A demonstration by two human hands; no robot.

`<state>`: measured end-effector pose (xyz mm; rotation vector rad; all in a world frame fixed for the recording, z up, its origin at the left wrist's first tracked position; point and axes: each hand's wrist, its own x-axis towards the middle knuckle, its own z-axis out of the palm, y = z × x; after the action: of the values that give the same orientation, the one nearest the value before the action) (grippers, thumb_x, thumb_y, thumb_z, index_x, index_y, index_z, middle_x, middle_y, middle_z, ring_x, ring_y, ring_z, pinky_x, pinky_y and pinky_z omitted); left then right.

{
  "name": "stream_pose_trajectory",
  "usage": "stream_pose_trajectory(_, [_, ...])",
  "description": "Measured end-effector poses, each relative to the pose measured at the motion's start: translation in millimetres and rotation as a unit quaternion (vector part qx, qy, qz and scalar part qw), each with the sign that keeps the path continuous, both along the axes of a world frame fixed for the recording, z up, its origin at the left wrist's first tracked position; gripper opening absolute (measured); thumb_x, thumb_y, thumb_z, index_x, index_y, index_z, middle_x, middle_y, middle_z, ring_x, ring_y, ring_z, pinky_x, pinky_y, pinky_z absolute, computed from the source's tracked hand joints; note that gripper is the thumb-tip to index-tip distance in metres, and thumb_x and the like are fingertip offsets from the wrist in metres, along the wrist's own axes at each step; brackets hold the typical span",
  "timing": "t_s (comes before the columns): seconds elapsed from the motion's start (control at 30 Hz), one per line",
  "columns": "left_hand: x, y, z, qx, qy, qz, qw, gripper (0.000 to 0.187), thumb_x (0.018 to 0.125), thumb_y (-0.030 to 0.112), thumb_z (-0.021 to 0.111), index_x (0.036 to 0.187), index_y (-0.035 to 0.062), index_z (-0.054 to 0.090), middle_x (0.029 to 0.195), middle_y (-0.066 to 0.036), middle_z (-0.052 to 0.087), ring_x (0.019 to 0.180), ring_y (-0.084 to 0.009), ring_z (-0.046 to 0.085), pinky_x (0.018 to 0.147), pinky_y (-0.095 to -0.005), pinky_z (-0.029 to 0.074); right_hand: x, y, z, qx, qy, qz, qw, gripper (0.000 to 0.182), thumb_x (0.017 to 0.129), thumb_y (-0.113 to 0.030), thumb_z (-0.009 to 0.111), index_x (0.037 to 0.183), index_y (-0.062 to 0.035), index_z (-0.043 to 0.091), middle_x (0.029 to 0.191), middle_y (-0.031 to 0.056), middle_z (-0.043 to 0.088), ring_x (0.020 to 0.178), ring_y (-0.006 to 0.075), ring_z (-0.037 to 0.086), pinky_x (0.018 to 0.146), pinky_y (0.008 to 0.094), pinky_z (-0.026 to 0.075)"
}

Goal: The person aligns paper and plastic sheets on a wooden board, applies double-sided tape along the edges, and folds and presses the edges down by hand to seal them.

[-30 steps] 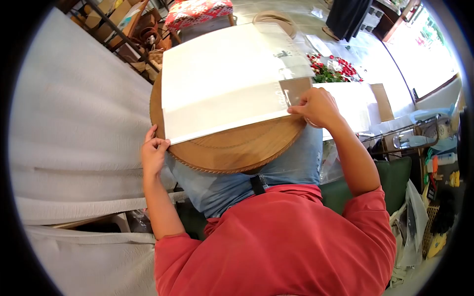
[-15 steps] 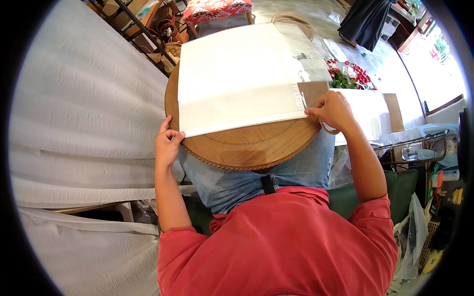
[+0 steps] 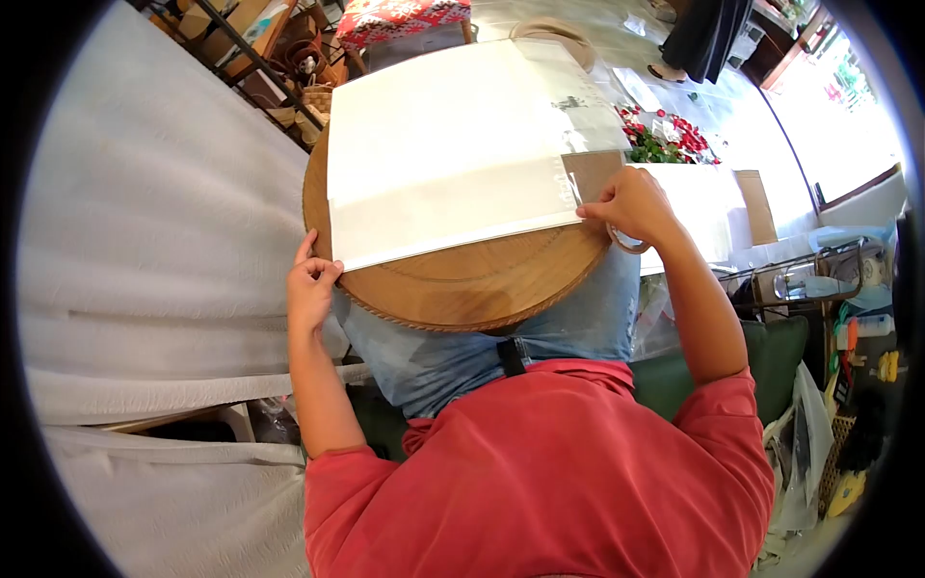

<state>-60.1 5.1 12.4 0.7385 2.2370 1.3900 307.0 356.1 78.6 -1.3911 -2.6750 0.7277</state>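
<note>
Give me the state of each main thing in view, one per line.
Left hand, thumb at the sheet's near left corner
Right hand, fingertips pinched near its right corner
Sheet, lying flat
Wooden top, partly covered
Clear film, wrinkled
Flowers, in bloom
White cloth, hanging creased

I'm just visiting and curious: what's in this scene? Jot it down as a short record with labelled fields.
Surface: round wooden table, above blue jeans
On it: white sheet, with clear plastic at its right side
Left hand: at the sheet's near left corner
Right hand: at the sheet's near right corner
Unclear: ring-shaped thing below the right hand
Beyond, right: red flowers
Background: another person in black
</note>
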Motion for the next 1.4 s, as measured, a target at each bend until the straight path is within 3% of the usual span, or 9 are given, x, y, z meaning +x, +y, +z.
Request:
stream_pose_trajectory(0.53, [-4,-1,-5,0.000,0.028,-0.005,1.000,0.016,0.086,0.010,0.079,0.078,-0.0026,0.075,0.169,-0.019,0.044,0.147,-0.0301,0.051,0.115,-0.0408,0.041,-2,-1,5,-0.012,-0.016,0.002,1.000,0.040,0.072,-0.043,0.092,0.076,-0.0046,0.081,0.073,0.0180,0.074,0.073,0.0346,0.073,0.072,0.0448,0.057])
stream_pose_trajectory(0.67, [-2,0,-3,-0.003,0.035,-0.003,0.999,0.016,0.087,0.010,0.078,0.078,-0.0026,0.075,0.169,-0.019,0.043,0.147,-0.0302,0.051,0.115,-0.0406,0.041,-4,-3,6,-0.010,-0.018,0.003,1.000,0.040,0.073,-0.042,0.092,0.078,-0.0039,0.081,0.076,0.0186,0.075,0.077,0.0354,0.074,0.075,0.0452,0.058])
stream_pose_trajectory(0.73, [0,0,0,-0.003,0.018,-0.003,1.000,0.018,0.088,0.013,0.079,0.077,-0.0007,0.074,0.171,-0.017,0.042,0.152,-0.0326,0.045,0.122,-0.0478,0.033,-5,-3,6,-0.009,-0.021,0.004,1.000,0.040,0.073,-0.042,0.092,0.079,-0.0038,0.081,0.077,0.0187,0.075,0.078,0.0355,0.074,0.076,0.0452,0.058])
stream_pose_trajectory(0.93, [-1,0,-3,0.000,0.015,0.002,1.000,0.018,0.088,0.014,0.080,0.077,0.0007,0.073,0.171,-0.016,0.042,0.154,-0.0339,0.043,0.124,-0.0508,0.031,-7,-3,6,-0.005,-0.037,0.009,0.999,0.039,0.074,-0.041,0.092,0.078,-0.0038,0.081,0.078,0.0182,0.076,0.078,0.0355,0.074,0.077,0.0453,0.058])
stream_pose_trajectory(1.07, [-2,-1,-5,0.004,0.012,0.001,1.000,0.019,0.088,0.014,0.080,0.077,0.0011,0.073,0.171,-0.016,0.042,0.153,-0.0330,0.044,0.123,-0.0510,0.032,-7,-3,7,-0.007,-0.037,0.004,0.999,0.039,0.073,-0.041,0.092,0.079,-0.0039,0.081,0.080,0.0186,0.076,0.079,0.0357,0.075,0.078,0.0454,0.058])
stream_pose_trajectory(1.13, [-2,0,-5,0.007,0.017,0.004,1.000,0.016,0.087,0.011,0.079,0.078,-0.0017,0.073,0.171,-0.018,0.042,0.149,-0.0309,0.049,0.118,-0.0451,0.038,-7,-3,8,-0.008,-0.038,0.003,0.999,0.039,0.073,-0.041,0.092,0.079,-0.0038,0.081,0.080,0.0189,0.077,0.080,0.0358,0.075,0.078,0.0454,0.059])
stream_pose_trajectory(1.33, [1,0,-2,0.000,0.021,0.003,1.000,0.017,0.088,0.010,0.078,0.078,-0.0023,0.073,0.170,-0.018,0.042,0.147,-0.0299,0.051,0.116,-0.0422,0.040,-8,-5,9,-0.006,-0.043,0.002,0.999,0.039,0.073,-0.040,0.092,0.082,-0.0035,0.082,0.083,0.0189,0.078,0.084,0.0363,0.076,0.081,0.0455,0.059])
stream_pose_trajectory(1.4, [1,0,-2,0.004,0.015,0.002,1.000,0.018,0.088,0.012,0.079,0.078,-0.0013,0.074,0.171,-0.017,0.042,0.149,-0.0309,0.049,0.118,-0.0449,0.038,-9,-6,10,-0.007,-0.049,0.002,0.999,0.039,0.073,-0.040,0.092,0.083,-0.0034,0.082,0.085,0.0191,0.078,0.085,0.0365,0.076,0.082,0.0452,0.059])
